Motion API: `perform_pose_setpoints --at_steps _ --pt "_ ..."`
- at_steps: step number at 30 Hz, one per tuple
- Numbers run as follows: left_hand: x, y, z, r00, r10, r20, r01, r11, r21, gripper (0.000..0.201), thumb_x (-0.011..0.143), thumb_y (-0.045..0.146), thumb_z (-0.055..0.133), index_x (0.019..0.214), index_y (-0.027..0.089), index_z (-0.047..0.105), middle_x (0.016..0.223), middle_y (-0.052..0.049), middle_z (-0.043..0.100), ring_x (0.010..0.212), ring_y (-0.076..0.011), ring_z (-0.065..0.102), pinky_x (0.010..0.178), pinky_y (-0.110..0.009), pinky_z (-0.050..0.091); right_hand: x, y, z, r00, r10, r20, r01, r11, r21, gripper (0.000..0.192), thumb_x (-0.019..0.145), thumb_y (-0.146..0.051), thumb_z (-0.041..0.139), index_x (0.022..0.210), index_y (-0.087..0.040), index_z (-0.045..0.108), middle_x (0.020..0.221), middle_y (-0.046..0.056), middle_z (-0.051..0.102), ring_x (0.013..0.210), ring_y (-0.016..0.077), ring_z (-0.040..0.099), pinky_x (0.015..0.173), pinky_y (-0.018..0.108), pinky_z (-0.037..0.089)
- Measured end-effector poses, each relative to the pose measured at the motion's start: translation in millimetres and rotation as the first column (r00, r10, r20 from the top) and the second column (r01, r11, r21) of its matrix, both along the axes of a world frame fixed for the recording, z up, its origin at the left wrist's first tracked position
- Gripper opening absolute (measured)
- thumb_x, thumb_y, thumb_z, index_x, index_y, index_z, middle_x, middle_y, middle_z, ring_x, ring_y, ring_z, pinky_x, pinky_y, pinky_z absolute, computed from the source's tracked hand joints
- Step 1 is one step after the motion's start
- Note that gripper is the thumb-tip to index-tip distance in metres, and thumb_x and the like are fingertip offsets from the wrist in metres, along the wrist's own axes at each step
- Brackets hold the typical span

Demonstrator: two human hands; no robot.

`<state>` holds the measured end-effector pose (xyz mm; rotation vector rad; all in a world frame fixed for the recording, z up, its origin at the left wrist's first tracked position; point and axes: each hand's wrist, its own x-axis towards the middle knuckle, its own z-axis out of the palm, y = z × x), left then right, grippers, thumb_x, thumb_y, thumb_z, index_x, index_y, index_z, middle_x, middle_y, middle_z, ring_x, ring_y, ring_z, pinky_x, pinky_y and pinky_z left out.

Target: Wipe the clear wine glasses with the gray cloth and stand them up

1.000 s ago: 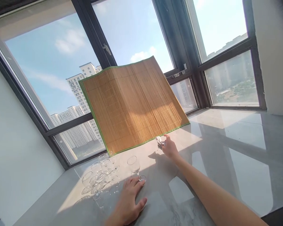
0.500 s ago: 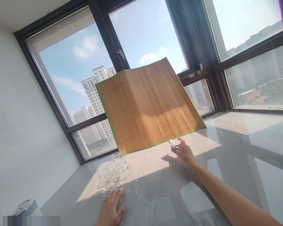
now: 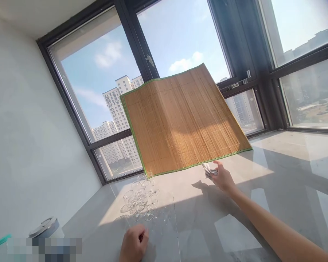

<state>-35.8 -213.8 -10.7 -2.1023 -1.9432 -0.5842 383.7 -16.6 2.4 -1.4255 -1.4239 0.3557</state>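
Hands: left (image 3: 133,244) now curled, off glasses (image 3: 140,200).

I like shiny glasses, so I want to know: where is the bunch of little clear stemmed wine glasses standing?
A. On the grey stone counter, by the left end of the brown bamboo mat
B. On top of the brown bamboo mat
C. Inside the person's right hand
A: the clear stemmed wine glasses stand on the grey stone counter, below the left end of the green-edged brown bamboo mat.
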Motion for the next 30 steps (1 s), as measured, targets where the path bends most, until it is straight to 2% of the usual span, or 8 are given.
perform_pose_setpoints --at_steps 7,10,13,16,19,22,26,30 --pt "0.5 0.9 3.4 0.974 -0.017 0.228 0.017 1.000 0.003 0.038 0.085 0.041 0.046 0.055 0.019 0.039 0.056 0.002 0.042 0.056 -0.0124 0.038 0.057 -0.027 0.027 2.6 2.9 -3.7 0.999 -0.012 0.032 0.012 1.000 0.003 0.059 0.075 -0.021 0.051 0.132 -0.017 0.038 0.088 0.007 0.065 0.075 0.0199 0.061 0.064 0.026 0.042" --pt "1.2 4.5 9.6 0.883 -0.051 0.466 0.050 0.999 0.014 0.022 0.082 0.042 0.052 0.083 0.020 0.056 0.063 0.003 0.046 0.060 -0.0131 0.042 0.060 -0.025 0.033 1.1 4.6 -5.0 0.999 -0.004 0.035 0.004 1.000 0.004 0.060 0.075 -0.021 0.052 0.133 -0.017 0.037 0.089 0.007 0.065 0.074 0.0196 0.061 0.062 0.026 0.041" --pt "2.8 8.4 17.1 0.764 -0.034 0.644 0.105 0.992 -0.072 0.054 0.079 0.048 0.057 0.122 0.016 0.051 0.061 0.006 0.044 0.059 -0.0134 0.042 0.060 -0.026 0.036 -2.2 4.6 -4.8 0.999 0.009 0.042 -0.009 1.000 0.011 0.060 0.075 -0.021 0.052 0.133 -0.017 0.037 0.088 0.006 0.065 0.074 0.0194 0.061 0.062 0.025 0.041" --pt "6.6 14.4 21.5 0.688 0.079 0.722 0.144 0.959 -0.242 0.076 0.076 0.053 0.058 0.136 0.011 0.041 0.054 0.008 0.045 0.055 -0.0140 0.043 0.058 -0.027 0.036 -4.7 4.0 -3.7 0.999 0.032 0.035 -0.032 0.999 0.008 0.059 0.077 -0.023 0.052 0.134 -0.018 0.036 0.091 0.007 0.065 0.072 0.0188 0.061 0.059 0.024 0.041" --pt "14.9 25.9 21.5 0.677 0.188 0.712 0.076 0.944 -0.322 0.077 0.077 0.054 0.056 0.138 0.009 0.038 0.053 0.007 0.049 0.056 -0.0160 0.048 0.059 -0.027 0.037 -5.1 3.9 -2.7 0.999 0.042 0.025 -0.042 0.999 0.007 0.057 0.079 -0.025 0.050 0.134 -0.019 0.035 0.092 0.007 0.064 0.070 0.0181 0.061 0.056 0.024 0.040" --pt "26.9 38.9 19.9 0.740 0.295 0.604 -0.103 0.937 -0.333 0.057 0.082 0.050 0.051 0.127 0.016 0.048 0.059 0.004 0.056 0.062 -0.0186 0.057 0.061 -0.028 0.037 -4.0 3.6 -2.0 0.999 0.030 0.032 -0.030 0.999 0.017 0.055 0.079 -0.024 0.049 0.132 -0.019 0.036 0.088 0.005 0.063 0.070 0.0179 0.060 0.057 0.024 0.040" --pt "41.0 45.4 18.4 0.797 0.444 0.410 -0.331 0.888 -0.319 0.031 0.091 0.044 0.037 0.103 0.023 0.057 0.083 -0.002 0.067 0.078 -0.0212 0.063 0.063 -0.028 0.037 -3.1 3.0 -0.6 0.999 0.014 0.034 -0.014 1.000 0.017 0.054 0.079 -0.023 0.050 0.131 -0.019 0.037 0.087 0.005 0.063 0.069 0.0176 0.060 0.057 0.023 0.040" --pt "52.9 41.2 15.1 0.905 0.340 0.255 -0.305 0.937 -0.170 0.037 0.096 0.038 0.029 0.082 0.021 0.058 0.088 -0.007 0.068 0.080 -0.0207 0.061 0.065 -0.029 0.037 -4.9 2.3 -0.3 0.999 0.026 0.031 -0.026 1.000 0.011 0.055 0.078 -0.021 0.050 0.132 -0.019 0.036 0.086 0.004 0.062 0.069 0.0173 0.059 0.059 0.024 0.040"
